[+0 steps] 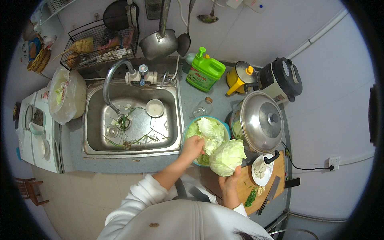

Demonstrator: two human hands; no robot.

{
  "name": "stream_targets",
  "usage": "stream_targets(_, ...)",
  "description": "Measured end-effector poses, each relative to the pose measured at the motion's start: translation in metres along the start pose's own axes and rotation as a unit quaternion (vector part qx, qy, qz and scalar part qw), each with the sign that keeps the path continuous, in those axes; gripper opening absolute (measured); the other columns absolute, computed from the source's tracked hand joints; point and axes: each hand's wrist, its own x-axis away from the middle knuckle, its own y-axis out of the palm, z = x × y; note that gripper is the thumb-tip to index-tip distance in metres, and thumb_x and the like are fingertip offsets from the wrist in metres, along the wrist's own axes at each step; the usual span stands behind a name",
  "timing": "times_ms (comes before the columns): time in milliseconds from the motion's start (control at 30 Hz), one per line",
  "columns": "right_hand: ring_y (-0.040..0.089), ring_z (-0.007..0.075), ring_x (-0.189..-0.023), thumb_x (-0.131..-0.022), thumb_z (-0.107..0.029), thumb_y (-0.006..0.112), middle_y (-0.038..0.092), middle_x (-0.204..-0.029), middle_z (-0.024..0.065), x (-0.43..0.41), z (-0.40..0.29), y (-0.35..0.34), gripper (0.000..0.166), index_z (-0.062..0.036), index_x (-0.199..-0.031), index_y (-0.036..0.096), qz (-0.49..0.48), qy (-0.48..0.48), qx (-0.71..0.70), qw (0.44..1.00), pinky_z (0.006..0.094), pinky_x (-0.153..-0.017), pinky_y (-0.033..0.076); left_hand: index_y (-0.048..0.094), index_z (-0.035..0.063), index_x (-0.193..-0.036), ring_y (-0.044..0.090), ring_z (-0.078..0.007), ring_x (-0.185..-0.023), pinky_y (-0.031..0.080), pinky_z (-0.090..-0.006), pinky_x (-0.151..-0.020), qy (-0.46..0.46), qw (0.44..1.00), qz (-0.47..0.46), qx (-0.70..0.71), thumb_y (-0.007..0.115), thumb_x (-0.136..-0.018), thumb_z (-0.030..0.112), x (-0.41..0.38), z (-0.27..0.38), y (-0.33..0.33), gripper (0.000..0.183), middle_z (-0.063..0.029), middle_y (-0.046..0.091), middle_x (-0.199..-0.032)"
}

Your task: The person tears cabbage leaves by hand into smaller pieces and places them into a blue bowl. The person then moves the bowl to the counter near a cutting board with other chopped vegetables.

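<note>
My right hand [230,183] holds a head of cabbage [227,157] from below, beside the front right rim of a turquoise basin [183,132]. In my left hand [193,147] is a torn cabbage leaf [212,143], pinched between thumb and fingers over the basin. More loose cabbage leaves [210,127] fill the basin, heaped up at its back. The lower side of the cabbage head is partly hidden by my right hand.
A steel sink [141,135] with scallion scraps lies left. On the right, a lidded pot [261,120] stands behind a wooden cutting board [244,177] bearing a kitchen knife [271,192], chopped greens [250,198] and a white plate [261,177]. A green detergent jug [205,73] stands behind the basin.
</note>
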Motion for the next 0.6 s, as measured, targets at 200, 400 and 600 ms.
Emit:
stream_targets(200,0.042,0.0273,-0.118,-0.072,-0.065,0.052,0.043,-0.130,0.0079,0.001,-0.005,-0.007,0.083,-0.0133,-0.133,0.032,0.007,0.084,-0.096,0.992,0.0452,-0.095,0.038,0.054,-0.0021,-0.069,0.057,-0.0304,-0.051,0.044,-0.0377,-0.048,0.195,0.951,0.098,-0.220,0.054,-0.081,0.018,-0.012,-0.007,-0.006,0.023,-0.0162,0.058,-0.060)
stream_targets(400,0.043,0.0330,-0.117,-0.070,-0.070,0.048,0.041,-0.132,0.0084,0.000,-0.015,0.002,0.082,-0.0212,-0.134,0.032,-0.053,0.165,-0.192,0.966,0.0541,-0.073,0.049,0.060,-0.0009,-0.073,0.059,-0.0319,-0.056,0.046,-0.0393,-0.052,0.220,0.911,0.143,-0.317,0.060,-0.077,0.019,-0.026,-0.009,-0.009,0.021,-0.0162,0.056,-0.057)
stream_targets(600,0.041,0.0335,-0.118,-0.069,-0.070,0.050,0.039,-0.133,0.0074,0.002,-0.016,0.012,0.083,-0.0217,-0.134,0.032,-0.016,0.151,-0.161,0.975,0.0555,-0.079,0.045,0.056,0.0011,-0.111,0.060,-0.0330,-0.087,0.049,-0.0400,-0.075,0.157,0.859,0.055,-0.484,0.062,-0.077,0.021,-0.018,0.019,-0.013,0.040,-0.0187,0.060,-0.101)
